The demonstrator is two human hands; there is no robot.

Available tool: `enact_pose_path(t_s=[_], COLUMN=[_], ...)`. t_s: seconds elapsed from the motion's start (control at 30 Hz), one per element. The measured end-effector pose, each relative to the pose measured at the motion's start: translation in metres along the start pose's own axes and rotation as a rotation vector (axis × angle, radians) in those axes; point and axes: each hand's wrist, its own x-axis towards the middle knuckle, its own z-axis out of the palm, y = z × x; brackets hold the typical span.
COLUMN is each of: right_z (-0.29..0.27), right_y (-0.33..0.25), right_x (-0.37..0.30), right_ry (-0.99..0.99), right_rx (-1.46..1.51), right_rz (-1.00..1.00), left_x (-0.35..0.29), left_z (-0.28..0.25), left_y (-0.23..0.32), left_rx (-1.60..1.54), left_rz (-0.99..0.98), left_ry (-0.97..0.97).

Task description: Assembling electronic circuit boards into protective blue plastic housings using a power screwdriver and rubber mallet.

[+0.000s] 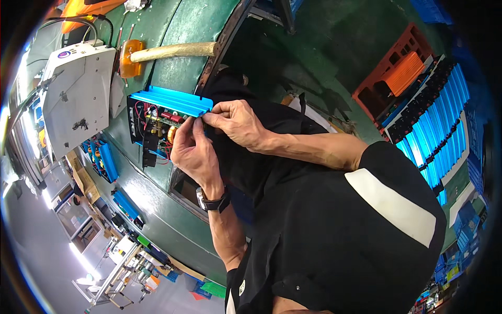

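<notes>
A blue finned metal housing lies at the edge of the green workbench, its open side showing a crowded circuit board. Red parts, a copper-wound coil, loose wires and a black end plate are visible in it. My left hand, with a watch on its wrist, pinches thumb and finger together at the board's near right end. Beside it my right hand is closed, its thumb and fingertips at the housing's corner. Whatever small thing the fingertips hold is hidden.
A mallet with an orange head lies behind the housing. To the left stands a white boxy device with cables. More blue units sit on the bench. At right are stacked blue housings and an orange-red crate.
</notes>
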Motion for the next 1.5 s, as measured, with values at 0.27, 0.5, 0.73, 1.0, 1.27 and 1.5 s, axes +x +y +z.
enact_pose_path(t_s=[0.27,0.5,0.73,1.0,1.27,1.5], right_z=[-0.002,0.0,-0.002,-0.008,-0.006,-0.004], right_y=[-0.004,-0.007,-0.005,-0.003,-0.007,0.005], right_x=[-0.002,-0.005,-0.005,0.0,-0.002,0.003], right_ry=[-0.007,0.019,-0.012,-0.031,-0.009,0.04], right_rx=[0.016,0.06,0.111,-0.059,-0.246,-0.238], right_rz=[0.005,0.041,0.063,-0.01,-0.065,-0.096], left_x=[-0.002,-0.005,-0.004,0.004,0.005,0.012], left_z=[-0.005,0.004,0.006,-0.002,-0.004,-0.013], left_y=[-0.006,-0.001,-0.006,-0.002,0.003,0.01], left_rx=[0.08,-0.058,-0.049,0.236,0.317,0.439], left_rz=[0.042,-0.054,0.018,0.104,0.343,0.542], left_ry=[-0.037,0.028,0.024,-0.016,-0.045,-0.137])
